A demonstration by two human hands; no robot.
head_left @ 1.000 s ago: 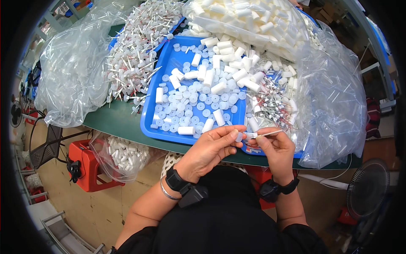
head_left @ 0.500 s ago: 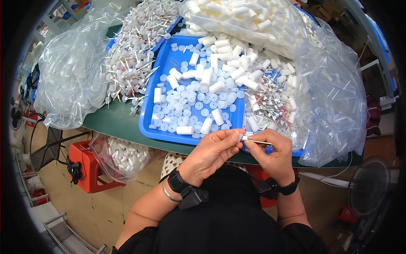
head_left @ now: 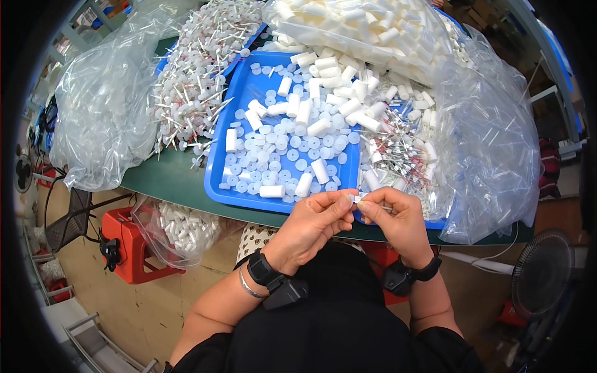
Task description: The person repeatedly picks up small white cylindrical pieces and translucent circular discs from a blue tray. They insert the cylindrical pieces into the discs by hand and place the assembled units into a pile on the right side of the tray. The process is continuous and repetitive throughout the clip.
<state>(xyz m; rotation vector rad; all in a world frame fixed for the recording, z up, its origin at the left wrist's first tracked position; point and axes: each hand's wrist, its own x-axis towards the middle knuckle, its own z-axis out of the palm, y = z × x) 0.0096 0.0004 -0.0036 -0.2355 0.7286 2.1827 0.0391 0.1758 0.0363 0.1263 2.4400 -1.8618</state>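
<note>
In front of my body both hands meet at the near edge of a blue tray (head_left: 217, 186). My left hand (head_left: 314, 227) pinches a small translucent white disc (head_left: 355, 199) between thumb and forefinger. Facing it, my right hand (head_left: 401, 221) has its thumb and fingers closed on a thin white stick, with only a little of it showing between the fingertips. The disc and the stick's end are touching or nearly so; the fingers partly hide the join. Loose discs (head_left: 273, 146) of the same sort and white foam-like cylinders (head_left: 303, 114) lie in the tray.
A heap of discs fitted with sticks (head_left: 196, 74) is at the far left. Metal-tipped pieces with red parts (head_left: 404, 152) lie right of the discs. Clear plastic bags (head_left: 102, 118) flank the green table (head_left: 168, 177); a bag of white cylinders (head_left: 367, 31) sits behind. A red stool (head_left: 124, 242) stands below.
My right hand has shifted slightly left toward my left hand, and its fingers now cover most of the stick that stuck out before. My left hand has hardly moved.
</note>
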